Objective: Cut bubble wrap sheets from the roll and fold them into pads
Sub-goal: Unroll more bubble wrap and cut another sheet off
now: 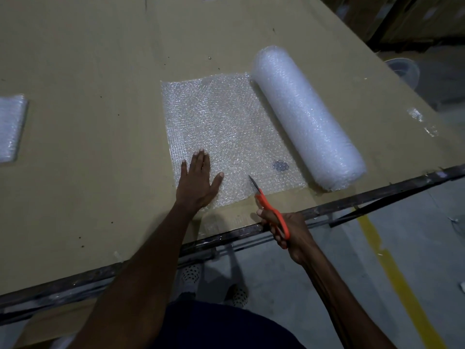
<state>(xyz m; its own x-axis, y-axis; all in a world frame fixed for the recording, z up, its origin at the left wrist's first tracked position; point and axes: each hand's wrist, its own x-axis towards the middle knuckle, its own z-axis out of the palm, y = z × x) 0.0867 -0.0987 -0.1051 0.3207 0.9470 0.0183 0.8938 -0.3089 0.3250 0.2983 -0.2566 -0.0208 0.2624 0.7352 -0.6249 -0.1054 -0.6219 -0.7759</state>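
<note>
A fat roll of bubble wrap lies on the cardboard-covered table, with a flat sheet unrolled from it toward the left. My left hand presses flat on the sheet's near left corner, fingers straight and spread. My right hand grips orange-handled scissors at the table's near edge. Their blade tips rest over the sheet's near edge, between my left hand and the roll.
A folded bubble wrap pad lies at the far left edge of the view. Small scraps of wrap sit right of the roll. The table's dark metal rim runs along the near side, with concrete floor and a yellow line below.
</note>
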